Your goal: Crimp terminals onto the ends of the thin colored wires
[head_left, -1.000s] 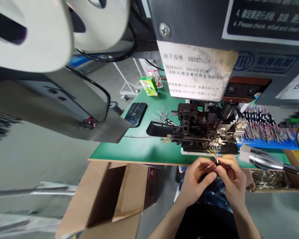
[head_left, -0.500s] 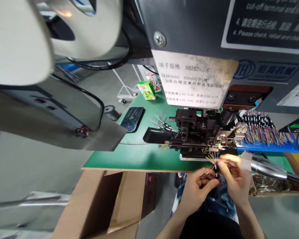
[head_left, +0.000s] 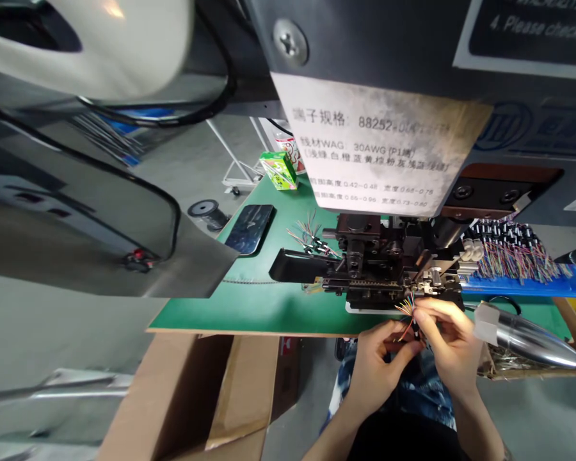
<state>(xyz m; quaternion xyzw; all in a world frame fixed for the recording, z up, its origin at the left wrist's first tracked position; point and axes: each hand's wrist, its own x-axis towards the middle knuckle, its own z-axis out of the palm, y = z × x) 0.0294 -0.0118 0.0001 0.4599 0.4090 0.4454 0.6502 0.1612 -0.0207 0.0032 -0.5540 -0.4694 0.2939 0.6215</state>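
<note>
A wire harness [head_left: 416, 329] with thin coloured wires fanned out at its top is held between my two hands. My left hand [head_left: 383, 358] pinches its dark lower part between thumb and fingers. My right hand [head_left: 445, 330] is closed on the wires near the fan, thumb against forefinger. The wire tips point up toward the crimping machine's head [head_left: 365, 246], just beyond my fingertips. Whether any tip touches the machine cannot be made out. A strip of terminals [head_left: 249, 282] runs across the table into the machine from the left.
Bundled harnesses [head_left: 513, 250] lie in a blue tray [head_left: 528, 287] at right. A metal lamp tube [head_left: 523, 334] juts in beside my right hand. On the green table [head_left: 196, 314] are a phone [head_left: 251, 228], a green box [head_left: 278, 171] and loose harnesses [head_left: 312, 240]. A cardboard box [head_left: 244, 384] stands below.
The view has moved closer to the machine, whose label looks larger. My right fingers have shifted slightly to the left on the wires; both hands keep hold of the harness.
</note>
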